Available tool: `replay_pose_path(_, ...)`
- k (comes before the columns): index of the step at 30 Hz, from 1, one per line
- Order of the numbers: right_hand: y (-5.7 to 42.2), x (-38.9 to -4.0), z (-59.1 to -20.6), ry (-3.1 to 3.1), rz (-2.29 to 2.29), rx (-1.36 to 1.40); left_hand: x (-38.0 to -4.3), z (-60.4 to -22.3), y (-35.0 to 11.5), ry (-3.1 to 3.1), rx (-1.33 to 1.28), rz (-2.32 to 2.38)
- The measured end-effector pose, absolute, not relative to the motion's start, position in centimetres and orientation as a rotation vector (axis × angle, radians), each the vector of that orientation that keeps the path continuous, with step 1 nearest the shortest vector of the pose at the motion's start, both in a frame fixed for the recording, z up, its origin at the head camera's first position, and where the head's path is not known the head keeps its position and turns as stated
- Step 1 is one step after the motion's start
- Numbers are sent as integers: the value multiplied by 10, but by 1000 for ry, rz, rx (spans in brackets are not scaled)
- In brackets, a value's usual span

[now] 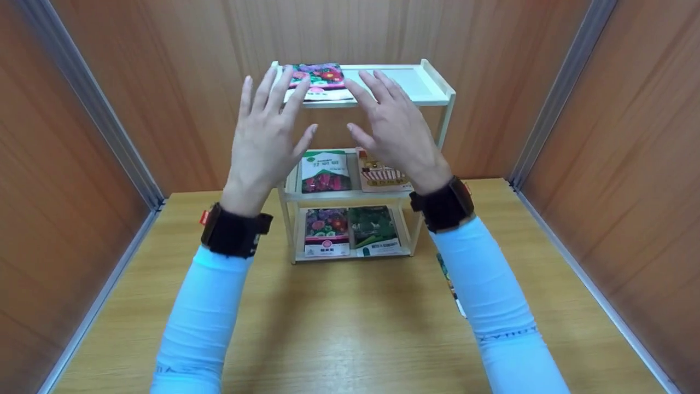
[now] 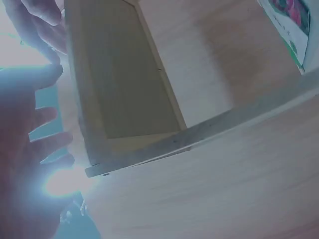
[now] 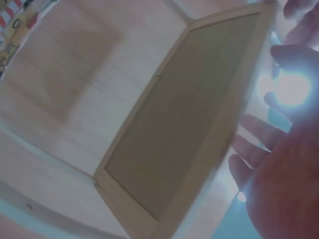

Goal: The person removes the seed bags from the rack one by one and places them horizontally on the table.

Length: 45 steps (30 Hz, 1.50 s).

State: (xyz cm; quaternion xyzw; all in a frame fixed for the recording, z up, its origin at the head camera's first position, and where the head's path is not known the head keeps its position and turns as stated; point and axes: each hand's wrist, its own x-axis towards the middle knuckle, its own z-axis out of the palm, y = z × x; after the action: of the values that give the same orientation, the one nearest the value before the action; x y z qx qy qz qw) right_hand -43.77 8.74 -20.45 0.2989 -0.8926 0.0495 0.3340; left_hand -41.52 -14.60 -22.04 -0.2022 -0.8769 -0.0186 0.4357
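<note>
Both hands are raised with fingers spread in front of a small white three-tier shelf, holding nothing. My left hand overlaps the shelf's left side in the head view; my right hand overlaps its upper right. A flower seed packet lies on the top tier, at the left. On the middle tier sit a green-and-white packet and a packet with red stripes, partly hidden by the right hand. The bottom tier bears a flower packet and a dark green packet.
Another packet lies on the wooden table at the right, mostly hidden behind the right sleeve. Wood-grain panels with metal edge strips enclose the table at the back and both sides.
</note>
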Motion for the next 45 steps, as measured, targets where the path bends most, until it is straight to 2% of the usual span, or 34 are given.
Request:
replay_pose_path(6,79,-455,-203,-2396,125,809,-432,-219,-144,-2269,-506,17)
replay_pose_path(16,64,-461,-201,-2378,131,891,-436,-216,-135,-2261,-544,-63)
replay_pose_path(29,62,-459,-197,-2251,354,990,-429,-216,-135,-2165,-574,-239)
replay_pose_path(45,62,-460,-203,-2007,432,1055,-421,-221,-130,-2048,-636,-237)
